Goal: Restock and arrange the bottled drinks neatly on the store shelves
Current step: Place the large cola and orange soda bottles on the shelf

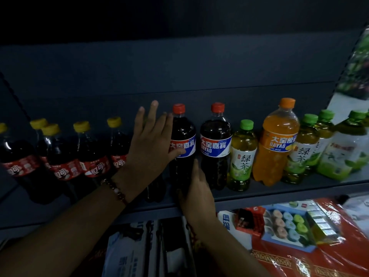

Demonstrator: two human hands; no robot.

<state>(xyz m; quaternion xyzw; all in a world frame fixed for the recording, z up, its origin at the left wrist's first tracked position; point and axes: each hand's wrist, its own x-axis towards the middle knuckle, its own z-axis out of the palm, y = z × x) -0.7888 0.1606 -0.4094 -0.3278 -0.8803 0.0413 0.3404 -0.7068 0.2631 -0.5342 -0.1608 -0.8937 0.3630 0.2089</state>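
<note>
Dark cola fills the red-capped bottle (182,148) that both hands are on, standing upright near the middle of the shelf (279,191), a little back from its front edge. The left hand (151,144) lies against the bottle's left side with fingers straight and spread, the fingertips up beside the neck and the thumb across the blue and red label. A beaded bracelet (114,189) sits on that wrist. The right hand (196,193) comes up from below the front edge and rests flat against the bottle's lower right side, fingers straight and together; whether the thumb wraps the base I cannot tell.

Just to the right stands a second red-capped bottle (215,148) with the same label, close beside the first. Next along toward the right end come a green tea bottle (241,156), a taller orange soda bottle (276,144), then more green-capped tea bottles (311,148) crowded together. Toward the left end, yellow-capped cola bottles (65,152) with red labels stand in a loose row, some set further back than others.

Below the shelf's front edge lie boxed goods, among them a red gift box (299,232) with a blue tray of round pastel cakes.
</note>
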